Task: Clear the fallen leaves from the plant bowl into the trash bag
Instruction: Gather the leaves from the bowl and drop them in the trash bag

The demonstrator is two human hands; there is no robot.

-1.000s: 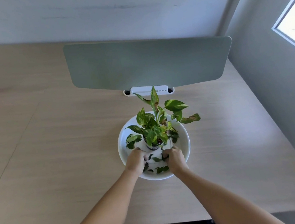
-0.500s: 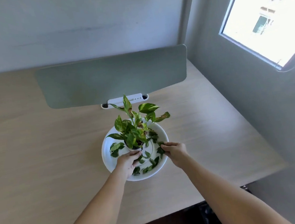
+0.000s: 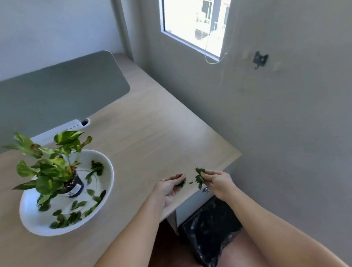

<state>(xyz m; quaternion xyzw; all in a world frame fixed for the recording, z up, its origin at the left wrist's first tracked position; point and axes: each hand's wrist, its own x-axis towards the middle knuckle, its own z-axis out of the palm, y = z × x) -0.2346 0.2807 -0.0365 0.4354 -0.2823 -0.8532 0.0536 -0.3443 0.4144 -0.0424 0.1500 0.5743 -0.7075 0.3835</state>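
Observation:
The white plant bowl point(image 3: 108, 177) sits on the desk at the left, with a small potted plant point(image 3: 52, 165) standing in it and several fallen leaves point(image 3: 71, 217) on its floor. My left hand point(image 3: 169, 187) and right hand point(image 3: 216, 181) hover over the desk's front right corner, each pinching dark green leaves point(image 3: 199, 177). A black trash bag point(image 3: 211, 232) stands open on the floor below, under my right forearm.
A grey-green divider panel point(image 3: 60, 90) with a white clamp point(image 3: 64, 129) stands at the back of the wooden desk point(image 3: 160, 134). A grey wall with a window point(image 3: 196, 14) and a dark hook point(image 3: 260, 59) runs along the right.
Both hands have left the bowl carrying leaves and moved right to the desk's corner. My view has swung right, bringing the trash bag into sight.

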